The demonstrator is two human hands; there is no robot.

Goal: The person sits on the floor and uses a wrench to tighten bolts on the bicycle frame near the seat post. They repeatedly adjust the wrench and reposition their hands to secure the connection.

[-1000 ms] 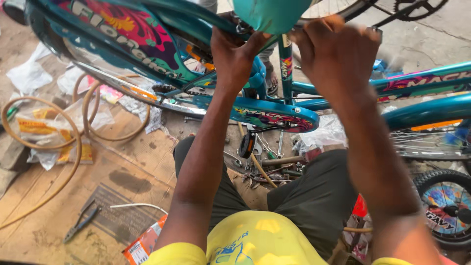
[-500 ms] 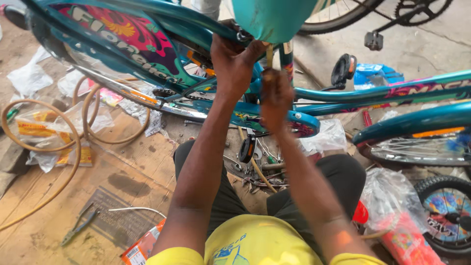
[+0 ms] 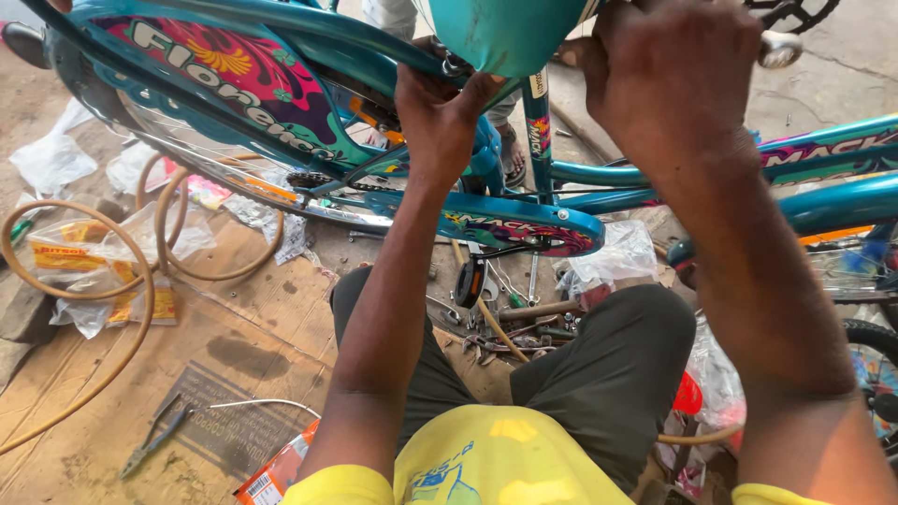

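A teal bicycle [image 3: 327, 56] stands in front of me, its teal saddle [image 3: 505, 33] at the top middle. My left hand [image 3: 440, 108] grips the frame just under the saddle's front. Raised close to the camera, my right hand [image 3: 678, 79] is closed at the saddle's rear edge; what it holds is hidden behind it. The seat post [image 3: 538, 122] runs down between my hands to a teal chain guard [image 3: 524, 229]. A pedal [image 3: 468, 281] hangs below.
Hand tools [image 3: 510, 318] lie on the ground between my knees. Pliers [image 3: 150, 440] rest on flattened cardboard [image 3: 234, 346] at lower left. Tan hose loops [image 3: 75, 309] and plastic bags [image 3: 56, 159] lie left. A second teal bicycle [image 3: 832, 201] stands right.
My right hand has come up from the seat post to the saddle's rear, nearer the camera. The left hand has kept its grip under the saddle.
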